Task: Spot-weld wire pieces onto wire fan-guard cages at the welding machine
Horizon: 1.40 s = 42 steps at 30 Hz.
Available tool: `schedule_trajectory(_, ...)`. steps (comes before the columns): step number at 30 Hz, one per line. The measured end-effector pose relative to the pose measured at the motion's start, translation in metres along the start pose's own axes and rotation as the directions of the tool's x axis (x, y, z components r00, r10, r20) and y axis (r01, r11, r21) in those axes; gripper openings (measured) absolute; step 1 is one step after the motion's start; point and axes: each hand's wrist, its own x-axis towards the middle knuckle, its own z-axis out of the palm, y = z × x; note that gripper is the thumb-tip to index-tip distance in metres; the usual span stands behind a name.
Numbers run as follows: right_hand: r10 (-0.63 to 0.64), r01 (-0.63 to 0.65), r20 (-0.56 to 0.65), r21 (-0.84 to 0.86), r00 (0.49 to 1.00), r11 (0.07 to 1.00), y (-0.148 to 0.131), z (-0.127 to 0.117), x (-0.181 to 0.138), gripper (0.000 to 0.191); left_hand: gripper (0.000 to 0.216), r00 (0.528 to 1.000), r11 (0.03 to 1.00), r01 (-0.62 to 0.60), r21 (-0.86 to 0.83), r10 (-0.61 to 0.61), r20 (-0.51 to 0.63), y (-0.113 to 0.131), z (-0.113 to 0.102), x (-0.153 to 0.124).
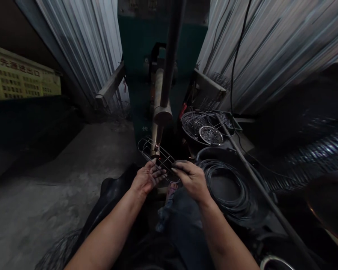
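I have left hand [147, 179] and right hand [192, 179] both pinching the near end of the wire frame [159, 156] above my lap, its long axis running up-left, far end at the welder tip [157, 144].

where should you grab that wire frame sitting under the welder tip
Probably the near end of the wire frame, by its outer rim, coming from the person's side with one grip on each long edge, as the left hand and right hand do. The frame is long and open, and its far end lies under the welder electrode, where a spot glows.
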Motion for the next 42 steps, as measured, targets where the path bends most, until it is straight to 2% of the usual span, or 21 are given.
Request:
schedule_trajectory(3,0.001,-0.002,-0.023,-0.068,1.000,0.998,-0.004,0.009,0.011,0.013,0.022,0.999,0.999,0.033,-0.025,-0.032,0.020,0.003,-0.004,0.006)
schedule_trajectory(10,0.014,-0.010,0.028,-0.161,1.000,0.987,-0.012,0.019,0.041,0.015,0.031,0.995,0.992,0.079,-0.102,-0.072,0.067,0.014,-0.003,0.016)
schedule_trajectory(19,-0.013,0.022,0.032,-0.297,0.999,0.955,-0.015,0.028,0.050,0.018,0.032,0.996,0.992,0.089,-0.090,-0.089,0.007,0.018,0.004,0.015)
schedule_trajectory(23,-0.042,0.047,0.023,-0.321,0.999,0.946,-0.021,0.021,0.037,0.016,0.042,0.999,0.999,0.032,0.034,-0.032,0.018,0.012,-0.008,0.009)
schedule_trajectory(24,-0.050,0.044,-0.011,-0.304,0.999,0.952,-0.020,0.017,0.030,0.016,0.046,1.000,0.993,-0.019,0.115,0.018,0.005,0.009,-0.014,0.006)
schedule_trajectory(25,-0.047,0.028,-0.062,-0.280,0.997,0.960,-0.016,0.011,0.021,0.015,0.047,0.993,0.969,-0.113,0.221,0.119,-0.013,0.007,-0.021,0.002)
schedule_trajectory(26,-0.026,-0.003,-0.114,-0.249,0.993,0.968,-0.010,0.005,0.011,0.016,0.048,0.963,0.903,-0.248,0.350,0.270,-0.015,0.004,-0.029,-0.001)
schedule_trajectory(27,0.017,-0.050,-0.154,-0.213,0.988,0.976,-0.002,0.000,0.001,0.017,0.049,0.894,0.777,-0.400,0.486,0.448,0.019,0.001,-0.037,-0.003)
schedule_trajectory(28,0.078,-0.107,-0.170,-0.167,0.982,0.980,0.007,-0.004,-0.009,0.017,0.052,0.787,0.591,-0.539,0.600,0.607,0.110,-0.002,-0.044,-0.003)
schedule_trajectory(29,0.144,-0.162,-0.154,-0.111,0.978,0.981,0.017,-0.007,-0.017,0.017,0.057,0.666,0.377,-0.642,0.668,0.705,0.243,-0.006,-0.051,-0.002)
schedule_trajectory(30,0.195,-0.204,-0.137,-0.057,0.971,0.977,0.027,-0.009,-0.025,0.017,0.060,0.560,0.174,-0.701,0.692,0.735,0.382,-0.009,-0.056,0.002)
schedule_trajectory(31,0.228,-0.230,-0.124,-0.008,0.966,0.973,0.035,-0.009,-0.031,0.016,0.060,0.476,0.005,-0.726,0.688,0.725,0.498,-0.012,-0.059,0.006)
schedule_trajectory(32,0.240,-0.238,-0.126,0.030,0.963,0.971,0.040,-0.007,-0.035,0.014,0.059,0.412,-0.133,-0.725,0.676,0.704,0.579,-0.014,-0.061,0.012)
schedule_trajectory(34,0.215,-0.206,-0.150,0.070,0.965,0.976,0.042,-0.003,-0.038,0.010,0.060,0.296,-0.339,-0.689,0.641,0.675,0.676,-0.017,-0.060,0.023)
schedule_trajectory(36,0.157,-0.150,-0.143,0.065,0.977,0.987,0.033,0.001,-0.038,0.007,0.062,0.197,-0.467,-0.654,0.596,0.655,0.730,-0.018,-0.056,0.032)
schedule_trajectory(38,0.089,-0.088,-0.118,0.018,0.989,0.996,0.019,0.003,-0.034,0.006,0.064,0.143,-0.505,-0.667,0.548,0.635,0.759,-0.016,-0.053,0.035)
schedule_trajectory(40,0.030,-0.037,-0.105,-0.061,0.994,0.997,0.005,0.005,-0.026,0.009,0.068,0.147,-0.469,-0.697,0.543,0.648,0.748,-0.014,-0.051,0.034)
schedule_trajectory(42,-0.011,0.000,-0.081,-0.141,0.997,0.990,-0.007,0.008,-0.014,0.012,0.071,0.189,-0.399,-0.720,0.569,0.676,0.713,-0.012,-0.051,0.032)
